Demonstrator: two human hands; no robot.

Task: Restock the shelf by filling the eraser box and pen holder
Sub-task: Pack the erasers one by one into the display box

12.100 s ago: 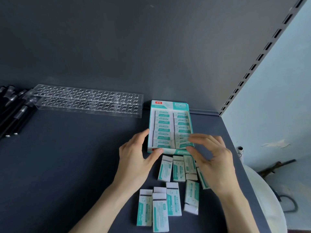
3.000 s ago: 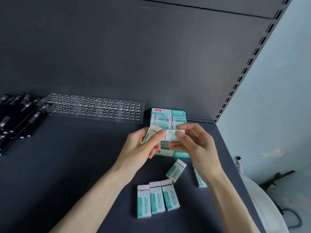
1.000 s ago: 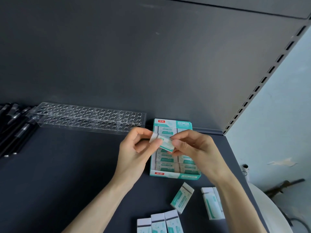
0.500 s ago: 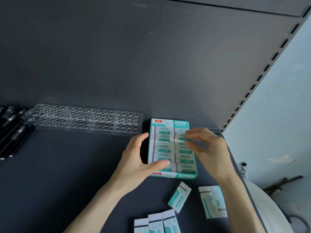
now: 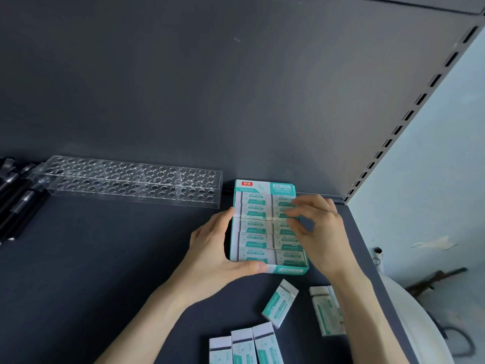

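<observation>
The teal-and-white eraser box [image 5: 264, 185] lies open on the dark shelf, with two columns of wrapped erasers inside. My left hand [image 5: 214, 249] grips its left side, thumb laid along the front edge. My right hand [image 5: 321, 232] reaches over the right column and pinches an eraser [image 5: 282, 219] there between bent fingers and thumb. Loose erasers lie in front of the box: one tilted [image 5: 279, 306], two side by side [image 5: 326, 313] under my right forearm, and three in a row [image 5: 244, 348] at the bottom edge. The clear pen holder [image 5: 131, 183] stands with no pens in its holes.
Black pens [image 5: 15, 200] lie in a pile at the far left, beside the holder. The shelf's back panel rises right behind the box. A slotted upright [image 5: 409, 114] marks the shelf's right end, and a white round object [image 5: 420, 324] sits beyond the edge.
Over twelve seconds the loose pile shrank and the box filled. In the last second my hands came down from holding an eraser above the box; the left took the box, the right went to the right column.
</observation>
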